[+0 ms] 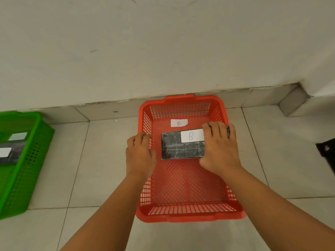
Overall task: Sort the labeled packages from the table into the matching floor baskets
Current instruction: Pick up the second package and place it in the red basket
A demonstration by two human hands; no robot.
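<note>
Over the red plastic lattice basket (188, 217), near its far right corner: right hand (220, 151) gripping the right end of a black film-wrapped package (178, 150) labelled B. Left hand (140, 156) beside the left rim, loosely curled, empty. Probably light, rigid, slick wrap; best held by the short ends. Farther off, the basket's own B tag (179, 123).

One camera only, worn on the person's head, tilted steeply down toward the floor (90, 160) and wall (126, 51) (wide-angle, edges bowed). It sits close above a red basket (188, 217); both forearms reach in from below.
</note>
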